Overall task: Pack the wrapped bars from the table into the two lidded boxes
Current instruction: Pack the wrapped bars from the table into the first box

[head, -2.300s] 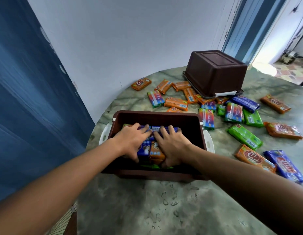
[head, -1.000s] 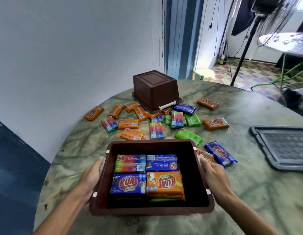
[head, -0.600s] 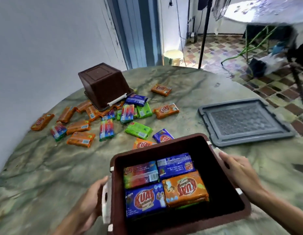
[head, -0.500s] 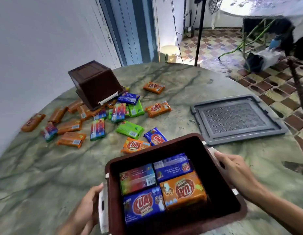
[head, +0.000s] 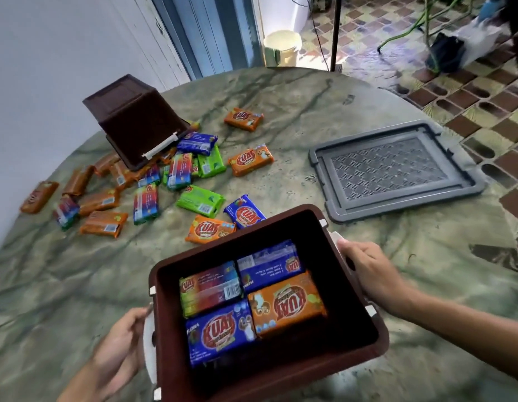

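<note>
1. Head view, looking down: the open brown box (head: 365,329) sits between both hands, tilted, its top layer showing four wrapped bars (head: 287,303) packed side by side.
2. Left hand (head: 118,343) has its fingers curled round the white side handle (head: 149,343) on the box's left wall.
3. Right hand (head: 371,268) grips the right rim, fingers wrapped over the other handle.
4. Loose bars (head: 199,200) lie scattered on the marbled round table (head: 310,111) beyond the box: orange, green, blue, multicoloured.
5. A second brown box (head: 133,117) rests upside down, tilted on top of some of those bars.
6. A grey lid (head: 397,169) lies flat to the right, well apart from the pile.
</note>
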The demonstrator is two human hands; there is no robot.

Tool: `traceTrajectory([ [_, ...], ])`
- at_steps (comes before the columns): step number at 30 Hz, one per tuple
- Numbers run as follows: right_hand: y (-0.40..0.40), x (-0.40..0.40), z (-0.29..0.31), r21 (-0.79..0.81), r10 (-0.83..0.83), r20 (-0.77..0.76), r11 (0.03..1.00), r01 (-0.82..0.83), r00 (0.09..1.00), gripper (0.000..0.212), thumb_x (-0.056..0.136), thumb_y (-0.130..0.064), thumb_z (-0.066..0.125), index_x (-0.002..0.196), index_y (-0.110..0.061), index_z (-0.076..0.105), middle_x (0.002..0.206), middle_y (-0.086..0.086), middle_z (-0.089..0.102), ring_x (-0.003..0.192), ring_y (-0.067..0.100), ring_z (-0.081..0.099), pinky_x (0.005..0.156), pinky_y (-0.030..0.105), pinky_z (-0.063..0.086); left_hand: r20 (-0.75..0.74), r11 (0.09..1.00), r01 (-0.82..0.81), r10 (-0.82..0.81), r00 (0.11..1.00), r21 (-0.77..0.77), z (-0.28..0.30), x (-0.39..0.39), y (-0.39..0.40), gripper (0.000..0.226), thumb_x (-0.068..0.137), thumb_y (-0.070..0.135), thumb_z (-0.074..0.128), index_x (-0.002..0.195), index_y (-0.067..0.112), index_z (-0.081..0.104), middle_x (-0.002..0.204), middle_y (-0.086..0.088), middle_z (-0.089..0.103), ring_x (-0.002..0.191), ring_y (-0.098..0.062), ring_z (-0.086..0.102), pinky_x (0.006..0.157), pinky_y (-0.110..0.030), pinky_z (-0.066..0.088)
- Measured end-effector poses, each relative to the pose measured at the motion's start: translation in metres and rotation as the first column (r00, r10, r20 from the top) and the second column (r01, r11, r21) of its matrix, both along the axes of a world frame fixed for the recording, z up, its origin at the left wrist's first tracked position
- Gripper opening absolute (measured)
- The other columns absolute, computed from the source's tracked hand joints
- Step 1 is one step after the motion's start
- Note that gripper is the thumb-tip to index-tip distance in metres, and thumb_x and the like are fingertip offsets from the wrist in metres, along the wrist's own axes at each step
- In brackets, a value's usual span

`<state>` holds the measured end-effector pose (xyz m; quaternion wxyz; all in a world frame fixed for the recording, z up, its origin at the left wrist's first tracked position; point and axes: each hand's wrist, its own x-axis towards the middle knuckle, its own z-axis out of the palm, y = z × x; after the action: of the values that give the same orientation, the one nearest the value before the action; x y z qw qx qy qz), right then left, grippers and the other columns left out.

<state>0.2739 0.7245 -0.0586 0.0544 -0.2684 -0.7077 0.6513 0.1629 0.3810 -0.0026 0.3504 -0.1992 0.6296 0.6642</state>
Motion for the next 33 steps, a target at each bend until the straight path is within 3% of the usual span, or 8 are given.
traceTrajectory([
  [4,0.004,0.001,0.001,0.026,0.057,0.021,0.998,-0.058,0.998,0.041,0.086,-0.042,0.044,0.056,-0.014,0.043,0.054,0.005,0.033,0.048,0.015,0.03,0.047,0.031,0.021,0.02,0.967,0.08,-0.078,0.997,-0.243,0.0,-0.013,-0.009,0.037,0.08,0.014,0.043,0.063,0.008,0.075,0.082,-0.023,0.066,0.054,-0.025,0.065,0.044,-0.028,0.053],
  [8,0.019,-0.02,0.02,0.243,-0.003,-0.032,0.97,0.01,1.0,0.021,0.096,-0.032,0.049,0.084,-0.016,0.053,0.069,-0.004,0.05,0.065,0.012,0.045,0.067,0.038,0.038,-0.181,0.739,0.21,-0.411,0.893,-0.64,0.012,-0.052,0.0,0.022,0.089,-0.001,0.045,0.093,0.009,0.064,0.082,-0.016,0.055,0.07,-0.023,0.051,0.056,-0.026,0.044],
  [12,0.026,-0.093,0.054,0.388,0.022,-0.119,0.921,0.026,0.993,0.006,0.089,-0.024,0.06,0.094,-0.023,0.057,0.078,-0.002,0.057,0.074,0.017,0.053,0.071,0.036,0.044,-0.365,0.481,0.177,-0.817,0.447,-0.859,0.027,-0.102,0.038,0.027,0.079,0.005,0.068,0.102,0.016,0.062,0.09,-0.007,0.064,0.084,-0.027,0.062,0.073,-0.035,0.049],
  [16,-0.009,-0.183,0.073,0.541,0.376,0.169,0.737,-0.405,0.911,0.012,0.084,-0.019,0.06,0.086,-0.008,0.063,0.087,0.009,0.067,0.08,0.025,0.063,0.068,0.033,0.052,-0.074,0.074,0.179,-0.997,0.009,-0.981,0.009,-0.146,0.094,0.045,0.075,0.019,0.075,0.116,0.022,0.059,0.108,0.0,0.063,0.096,-0.017,0.058,0.085,-0.039,0.051],
  [19,-0.042,-0.225,0.071,0.383,0.554,0.539,0.51,-0.771,0.634,0.025,0.089,-0.023,0.062,0.084,0.0,0.055,0.09,0.014,0.06,0.072,0.026,0.062,0.063,0.035,0.057,0.175,-0.198,0.128,-0.969,-0.173,-0.972,-0.017,-0.167,0.121,0.059,0.07,0.028,0.077,0.124,0.021,0.054,0.116,-0.001,0.059,0.108,-0.02,0.054,0.087,-0.034,0.047],
  [23,-0.073,-0.235,0.045,0.392,0.49,0.762,0.169,-0.904,0.422,0.043,0.086,-0.041,0.067,0.119,-0.015,0.061,0.102,0.004,0.055,0.09,0.02,0.051,0.08,0.031,0.044,0.385,-0.404,0.052,-0.898,-0.211,-0.913,-0.044,-0.17,0.133,0.072,0.068,0.031,0.076,0.132,0.022,0.044,0.115,-0.006,0.043,0.107,-0.024,0.048,0.08,-0.033,0.046],
  [29,-0.08,-0.236,0.014,0.397,0.461,0.764,0.216,-0.892,0.452,0.038,0.093,-0.028,0.056,0.128,-0.015,0.057,0.131,0.004,0.056,0.121,0.023,0.055,0.093,0.037,0.046,0.387,-0.41,0.065,-0.894,-0.225,-0.91,-0.052,-0.176,0.132,0.086,0.069,0.034,0.082,0.14,0.021,0.034,0.129,-0.013,0.034,0.118,-0.029,0.039,0.094,-0.038,0.039],
  [33,-0.074,-0.235,0.013,0.461,0.394,0.812,0.019,-0.887,0.431,0.065,0.09,-0.03,0.061,0.146,-0.013,0.033,0.138,0.008,0.051,0.124,0.026,0.052,0.096,0.039,0.049,0.314,-0.343,0.119,-0.925,-0.213,-0.932,-0.047,-0.178,0.122,0.081,0.064,0.039,0.084,0.131,0.018,0.044,0.121,-0.011,0.04,0.11,-0.026,0.043,0.089,-0.037,0.043],
])
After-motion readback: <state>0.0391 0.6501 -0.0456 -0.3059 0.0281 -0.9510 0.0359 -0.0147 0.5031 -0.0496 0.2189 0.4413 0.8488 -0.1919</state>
